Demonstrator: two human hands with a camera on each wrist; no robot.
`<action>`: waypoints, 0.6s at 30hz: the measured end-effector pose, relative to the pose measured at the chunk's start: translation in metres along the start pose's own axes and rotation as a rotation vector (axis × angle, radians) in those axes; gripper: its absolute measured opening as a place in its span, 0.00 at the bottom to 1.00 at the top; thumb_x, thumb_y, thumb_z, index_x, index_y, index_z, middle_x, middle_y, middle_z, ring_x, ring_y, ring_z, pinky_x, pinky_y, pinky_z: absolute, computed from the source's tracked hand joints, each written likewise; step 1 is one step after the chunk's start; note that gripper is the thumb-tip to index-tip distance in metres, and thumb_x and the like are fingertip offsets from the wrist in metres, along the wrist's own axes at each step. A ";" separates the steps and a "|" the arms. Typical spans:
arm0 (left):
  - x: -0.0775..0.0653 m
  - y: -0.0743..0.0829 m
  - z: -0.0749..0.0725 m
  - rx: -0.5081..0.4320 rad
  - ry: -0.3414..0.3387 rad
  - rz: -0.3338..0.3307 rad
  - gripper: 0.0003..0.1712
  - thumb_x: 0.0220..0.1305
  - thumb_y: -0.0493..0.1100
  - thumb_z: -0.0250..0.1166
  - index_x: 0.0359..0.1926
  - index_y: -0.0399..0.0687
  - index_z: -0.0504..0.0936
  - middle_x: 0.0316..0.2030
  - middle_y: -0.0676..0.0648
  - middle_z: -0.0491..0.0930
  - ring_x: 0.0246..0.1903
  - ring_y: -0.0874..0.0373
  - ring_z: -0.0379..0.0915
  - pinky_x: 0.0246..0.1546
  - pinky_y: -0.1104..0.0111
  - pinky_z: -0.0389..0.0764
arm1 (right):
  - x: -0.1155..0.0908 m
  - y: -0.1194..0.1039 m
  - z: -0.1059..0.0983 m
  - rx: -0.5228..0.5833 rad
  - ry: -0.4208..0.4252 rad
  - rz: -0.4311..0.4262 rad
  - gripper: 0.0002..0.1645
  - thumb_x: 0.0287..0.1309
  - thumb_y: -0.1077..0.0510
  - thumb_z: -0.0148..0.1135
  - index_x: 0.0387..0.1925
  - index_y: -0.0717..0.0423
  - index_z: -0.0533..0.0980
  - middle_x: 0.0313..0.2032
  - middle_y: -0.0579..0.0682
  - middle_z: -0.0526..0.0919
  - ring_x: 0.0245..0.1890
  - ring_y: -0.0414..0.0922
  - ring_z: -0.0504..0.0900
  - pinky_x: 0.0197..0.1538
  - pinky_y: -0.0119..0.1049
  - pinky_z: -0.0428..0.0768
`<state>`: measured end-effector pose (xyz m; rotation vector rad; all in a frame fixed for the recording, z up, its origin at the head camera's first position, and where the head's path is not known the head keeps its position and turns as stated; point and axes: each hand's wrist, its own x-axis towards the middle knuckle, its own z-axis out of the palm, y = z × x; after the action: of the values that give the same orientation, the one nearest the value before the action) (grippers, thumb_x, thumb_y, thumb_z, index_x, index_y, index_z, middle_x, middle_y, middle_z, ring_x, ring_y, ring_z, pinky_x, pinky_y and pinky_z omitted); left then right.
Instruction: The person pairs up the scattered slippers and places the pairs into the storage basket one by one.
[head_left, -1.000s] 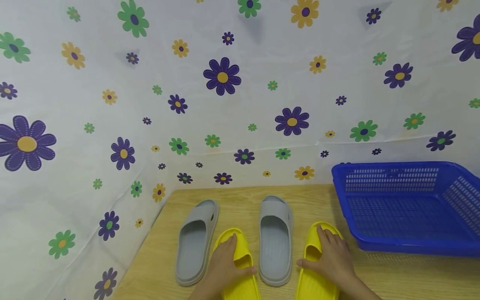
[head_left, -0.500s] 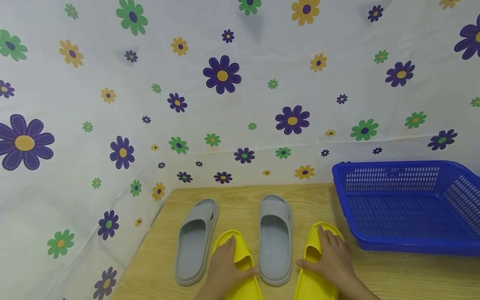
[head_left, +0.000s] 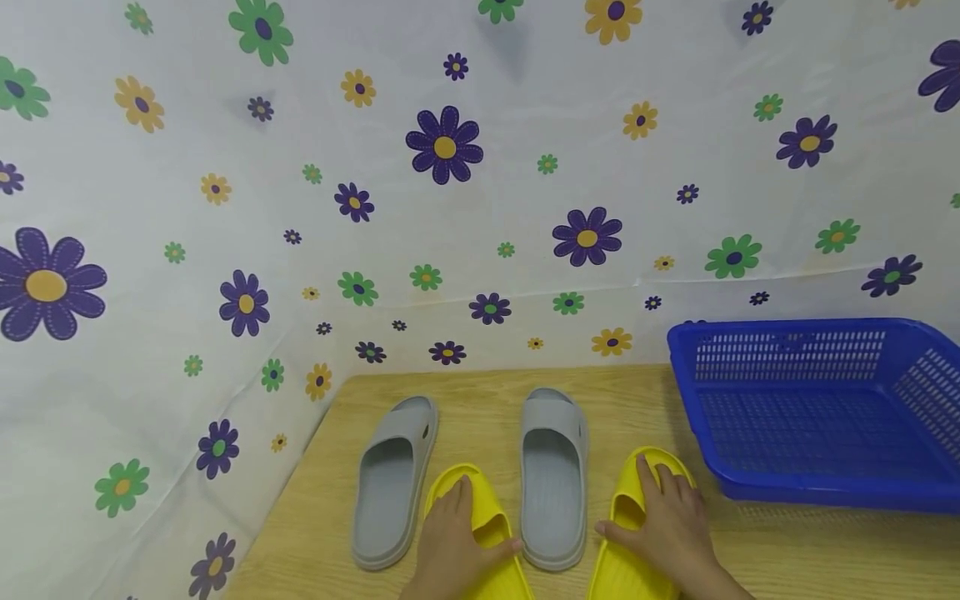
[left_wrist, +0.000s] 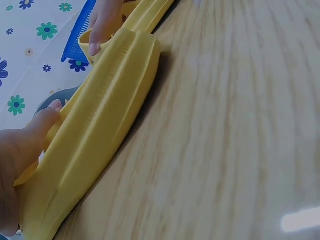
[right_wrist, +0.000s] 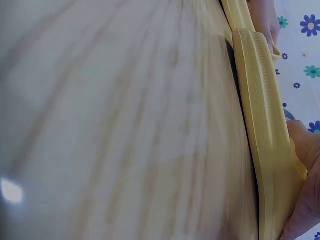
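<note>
My left hand (head_left: 453, 542) grips a yellow slipper (head_left: 487, 504), thumb along its inner side and fingers over the strap and toe. A matching yellow slipper (head_left: 630, 575) is in my right hand (head_left: 667, 521), held the same way. Each lies angled, toe outward. Between them is a grey slipper (head_left: 555, 508); another grey slipper (head_left: 382, 508) lies at the far left. Tilted on its side, the left yellow slipper (left_wrist: 100, 120) shows its ribbed footbed in the left wrist view. In the right wrist view the right yellow slipper (right_wrist: 265, 115) is close over the tabletop.
A blue plastic basket (head_left: 832, 492) with meshed walls stands at the right of the wooden table (head_left: 472, 392). A white flower-printed cloth (head_left: 495, 200) covers the wall behind and the left side.
The left yellow slipper has turned slightly, its heel end shifting right with my hand. The right one has turned a little, toe outward. Both grey slippers stay put; the head view has shifted slightly.
</note>
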<state>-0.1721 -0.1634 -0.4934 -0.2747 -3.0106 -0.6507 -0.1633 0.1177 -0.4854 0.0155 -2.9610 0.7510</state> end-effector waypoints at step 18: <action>0.004 -0.017 -0.009 0.018 -0.186 0.301 0.57 0.59 0.71 0.53 0.72 0.34 0.46 0.73 0.38 0.42 0.72 0.44 0.37 0.69 0.48 0.47 | 0.004 0.040 -0.014 0.293 -0.208 -0.563 0.59 0.50 0.35 0.63 0.72 0.59 0.47 0.73 0.63 0.42 0.73 0.57 0.31 0.68 0.49 0.18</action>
<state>-0.1788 -0.1817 -0.4919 -0.8099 -3.0461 -0.5989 -0.1677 0.1591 -0.4918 0.9484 -2.7568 1.1212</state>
